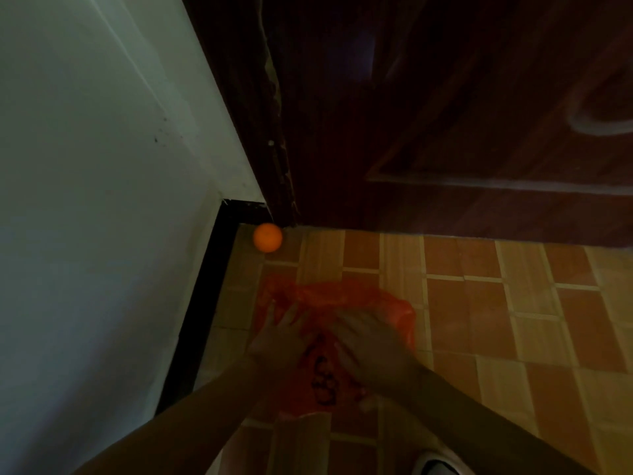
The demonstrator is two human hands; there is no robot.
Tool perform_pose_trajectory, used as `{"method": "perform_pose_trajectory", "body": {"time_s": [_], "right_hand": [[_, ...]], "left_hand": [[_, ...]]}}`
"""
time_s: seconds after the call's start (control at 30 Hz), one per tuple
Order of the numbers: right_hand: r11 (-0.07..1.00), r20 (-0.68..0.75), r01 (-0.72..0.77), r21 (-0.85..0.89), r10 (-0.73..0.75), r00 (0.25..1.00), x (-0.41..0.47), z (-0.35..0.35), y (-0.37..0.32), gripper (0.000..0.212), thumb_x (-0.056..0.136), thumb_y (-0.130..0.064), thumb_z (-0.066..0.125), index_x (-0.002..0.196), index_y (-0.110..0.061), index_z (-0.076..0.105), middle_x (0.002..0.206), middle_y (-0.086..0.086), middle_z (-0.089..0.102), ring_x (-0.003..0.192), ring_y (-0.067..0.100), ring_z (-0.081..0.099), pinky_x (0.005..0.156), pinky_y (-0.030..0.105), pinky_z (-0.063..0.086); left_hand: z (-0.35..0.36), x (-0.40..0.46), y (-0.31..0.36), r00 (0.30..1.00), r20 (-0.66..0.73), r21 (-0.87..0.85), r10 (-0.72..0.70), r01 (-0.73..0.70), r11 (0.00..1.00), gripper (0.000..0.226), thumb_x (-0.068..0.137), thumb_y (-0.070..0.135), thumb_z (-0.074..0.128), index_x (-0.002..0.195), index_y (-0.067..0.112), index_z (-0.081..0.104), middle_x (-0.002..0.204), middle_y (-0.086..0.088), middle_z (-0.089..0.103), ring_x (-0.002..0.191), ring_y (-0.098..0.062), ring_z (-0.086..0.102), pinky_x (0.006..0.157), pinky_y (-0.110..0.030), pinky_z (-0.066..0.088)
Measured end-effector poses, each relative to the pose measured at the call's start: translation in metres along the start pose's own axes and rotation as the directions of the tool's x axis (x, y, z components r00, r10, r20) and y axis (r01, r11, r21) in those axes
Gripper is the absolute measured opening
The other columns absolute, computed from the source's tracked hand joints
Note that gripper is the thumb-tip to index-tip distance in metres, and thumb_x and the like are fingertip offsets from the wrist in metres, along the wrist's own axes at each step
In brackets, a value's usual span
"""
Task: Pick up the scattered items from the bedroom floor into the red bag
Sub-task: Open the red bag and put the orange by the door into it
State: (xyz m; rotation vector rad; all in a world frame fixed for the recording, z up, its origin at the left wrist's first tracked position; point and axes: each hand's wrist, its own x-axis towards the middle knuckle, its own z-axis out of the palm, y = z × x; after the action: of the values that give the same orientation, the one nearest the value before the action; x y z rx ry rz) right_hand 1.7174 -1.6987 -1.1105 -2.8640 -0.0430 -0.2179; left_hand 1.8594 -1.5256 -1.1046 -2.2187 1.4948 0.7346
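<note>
2 hands work at the red bag (pixel 342 303), which lies crumpled on the tiled floor (pixel 496 303) near its left edge, beside the black skirting (pixel 202 303). The left hand (pixel 281 341) reaches its fingers (pixel 287 317) into the bag's left rim; the right hand (pixel 370 341) lies over the bag's middle. Motion blur smears both, so I cannot tell whether either pinches the plastic or rests spread on it. An orange ball (pixel 267 237) sits on the floor in the far-left corner, where the white wall (pixel 102 200) meets the dark wooden door (pixel 445 114), apart from the bag. Dark print marks the bag's near end.
</note>
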Motion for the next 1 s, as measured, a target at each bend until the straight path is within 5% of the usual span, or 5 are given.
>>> {"method": "perform_pose_trajectory", "body": {"time_s": [0.13, 0.27, 0.37, 0.67, 1.0], "right_hand": [[0.996, 0.285, -0.086, 0.036, 0.072, 0.956, 0.035, -0.017, 0.031, 0.057, 0.102, -0.051, 0.045, 0.155, -0.036, 0.033, 0.171, 0.006, 0.008, 0.157, 0.030, 0.008, 0.121, 0.059, 0.016], [0.999, 0.587, -0.039, 0.025, 0.017, 0.809, 0.044, 0.007, 0.052, 0.056, 0.104, -0.055, 0.041, 0.157, -0.045, 0.027, 0.172, 0.004, -0.005, 0.157, 0.033, -0.007, 0.125, 0.061, 0.006], [1.000, 0.687, -0.028, -0.005, 0.024, 0.726, 0.041, 0.012, 0.047, 0.063, 0.105, -0.047, 0.043, 0.162, -0.034, 0.019, 0.172, 0.005, 0.001, 0.158, 0.035, -0.002, 0.125, 0.053, 0.007], [0.946, 0.581, -0.267, -0.183, 0.324, 0.746, 0.040, 0.009, 0.061, 0.086, 0.097, -0.023, 0.064, 0.163, -0.014, 0.009, 0.170, 0.013, 0.004, 0.149, 0.037, 0.028, 0.115, 0.056, 0.036], [0.942, 0.168, -0.336, -0.017, 0.334, 0.928, 0.026, -0.003, 0.077, 0.055, 0.090, -0.035, 0.048, 0.143, -0.020, 0.053, 0.154, 0.005, 0.044, 0.138, 0.029, 0.045, 0.108, 0.052, 0.039]], "left_hand": [[0.006, 0.000, -0.007, 0.991, -0.123, 0.047, 0.045, -0.039, 0.998, 0.064, 0.097, 0.056, 0.041, 0.155, 0.034, 0.029, 0.167, -0.002, 0.031, 0.155, -0.039, 0.019, 0.112, -0.077, 0.003], [0.019, 0.001, -0.010, 0.999, -0.032, 0.089, 0.020, -0.017, 0.996, 0.081, 0.098, 0.057, 0.049, 0.163, 0.033, 0.006, 0.170, 0.002, 0.002, 0.152, -0.031, -0.017, 0.113, -0.076, -0.012], [0.024, -0.002, -0.009, 0.998, 0.008, 0.080, 0.054, -0.055, 0.995, 0.100, 0.069, 0.056, 0.083, 0.152, 0.027, 0.035, 0.145, -0.003, 0.061, 0.141, -0.034, 0.049, 0.108, -0.075, 0.018], [0.012, -0.008, -0.029, 0.966, -0.260, 0.060, 0.017, -0.002, 0.998, 0.037, 0.060, 0.052, 0.085, 0.092, 0.032, 0.081, 0.119, -0.005, 0.073, 0.111, -0.036, 0.058, 0.077, -0.066, 0.058], [0.021, -0.016, -0.060, 0.968, -0.167, 0.024, -0.186, 0.193, 0.981, 0.049, 0.060, 0.063, 0.081, 0.099, 0.034, 0.078, 0.132, -0.006, 0.059, 0.130, -0.041, 0.045, 0.103, -0.079, 0.030]]}}
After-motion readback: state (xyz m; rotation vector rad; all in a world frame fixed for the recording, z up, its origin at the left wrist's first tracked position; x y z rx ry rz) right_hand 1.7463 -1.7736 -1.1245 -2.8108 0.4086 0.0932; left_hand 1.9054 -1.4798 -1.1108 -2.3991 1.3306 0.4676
